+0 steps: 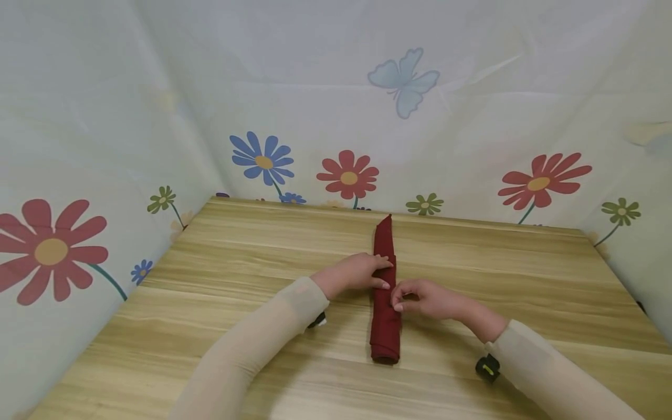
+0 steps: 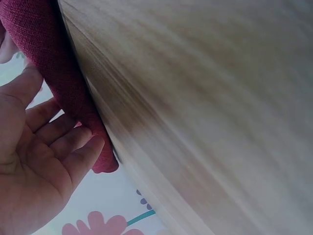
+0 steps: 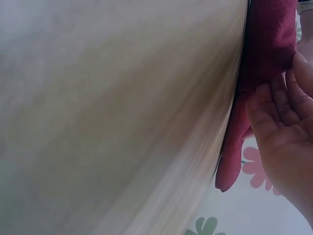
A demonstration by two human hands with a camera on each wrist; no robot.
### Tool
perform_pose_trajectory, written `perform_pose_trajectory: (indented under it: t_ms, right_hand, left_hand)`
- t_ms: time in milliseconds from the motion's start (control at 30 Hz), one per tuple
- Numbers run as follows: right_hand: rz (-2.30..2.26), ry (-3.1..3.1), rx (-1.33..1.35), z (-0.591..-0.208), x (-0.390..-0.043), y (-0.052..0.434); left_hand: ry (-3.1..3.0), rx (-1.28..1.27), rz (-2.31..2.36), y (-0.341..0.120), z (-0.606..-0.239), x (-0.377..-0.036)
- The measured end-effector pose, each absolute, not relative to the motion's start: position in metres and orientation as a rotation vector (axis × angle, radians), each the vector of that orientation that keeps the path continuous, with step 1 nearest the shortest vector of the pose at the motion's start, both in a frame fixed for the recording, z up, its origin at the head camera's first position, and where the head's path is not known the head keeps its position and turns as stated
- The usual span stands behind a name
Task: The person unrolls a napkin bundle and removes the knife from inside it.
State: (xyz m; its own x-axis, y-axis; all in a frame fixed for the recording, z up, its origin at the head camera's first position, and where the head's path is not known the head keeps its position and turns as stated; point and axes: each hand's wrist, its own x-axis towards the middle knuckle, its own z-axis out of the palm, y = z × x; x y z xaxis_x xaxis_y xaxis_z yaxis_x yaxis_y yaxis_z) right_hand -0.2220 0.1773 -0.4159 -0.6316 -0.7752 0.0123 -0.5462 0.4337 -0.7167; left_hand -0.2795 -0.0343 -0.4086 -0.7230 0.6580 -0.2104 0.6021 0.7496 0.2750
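At the middle of the wooden desk [image 1: 236, 280] lies a dark red cloth [image 1: 385, 326], rolled or folded into a long narrow strip that runs from the near side toward the far edge, its far end tapering to a point. The left hand [image 1: 357, 273] rests against the strip's left side about midway along its length; the left wrist view shows its fingers [image 2: 73, 147] nearly straight and relaxed, laid along the cloth [image 2: 58, 83] rather than closed around it. The right hand [image 1: 425, 298] meets the strip from the right, just nearer than the left hand; its fingers [image 3: 274, 105] touch the edge of the cloth [image 3: 266, 44] with a slight curl, and whether they pinch a fold cannot be told. Both hands are close together, almost touching across the strip. Both arms wear pale beige sleeves [image 1: 252, 344]. A light curtain printed with flowers and a butterfly [image 1: 403, 81] encloses the desk on three sides.
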Motion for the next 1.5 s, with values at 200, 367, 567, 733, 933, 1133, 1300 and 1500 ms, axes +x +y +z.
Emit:
perform_pose_trajectory:
  t_ms: [200, 367, 567, 733, 933, 1133, 1300, 1500]
  right_hand:
    - [-1.010, 2.386, -1.159, -0.418, -0.223, 0.178]
    - [-1.000, 2.368, -1.178, -0.415, -0.221, 0.182]
    - [-1.036, 2.345, -1.145, -0.411, -0.216, 0.187]
    - [-1.029, 2.324, -1.096, -0.410, -0.214, 0.184]
    - [-1.037, 2.269, -1.084, -0.409, -0.214, 0.183]
    - [-1.092, 2.158, -0.992, -0.407, -0.210, 0.184]
    - [-1.041, 2.178, -1.040, -0.404, -0.207, 0.183]
    - [-0.969, 2.201, -1.073, -0.398, -0.202, 0.186]
  left_hand:
    - [2.647, 0.953, 0.303, -0.035, -0.408, -0.280]
    - [2.647, 0.944, 0.293, -0.035, -0.407, -0.278]
    - [2.647, 0.979, 0.292, -0.034, -0.406, -0.278]
    - [2.628, 0.987, 0.325, -0.036, -0.406, -0.281]
    - [2.599, 1.002, 0.354, -0.037, -0.404, -0.284]
    - [2.572, 0.993, 0.390, -0.039, -0.408, -0.287]
    - [2.564, 1.000, 0.416, -0.040, -0.409, -0.288]
    - [2.564, 0.993, 0.433, -0.040, -0.408, -0.287]
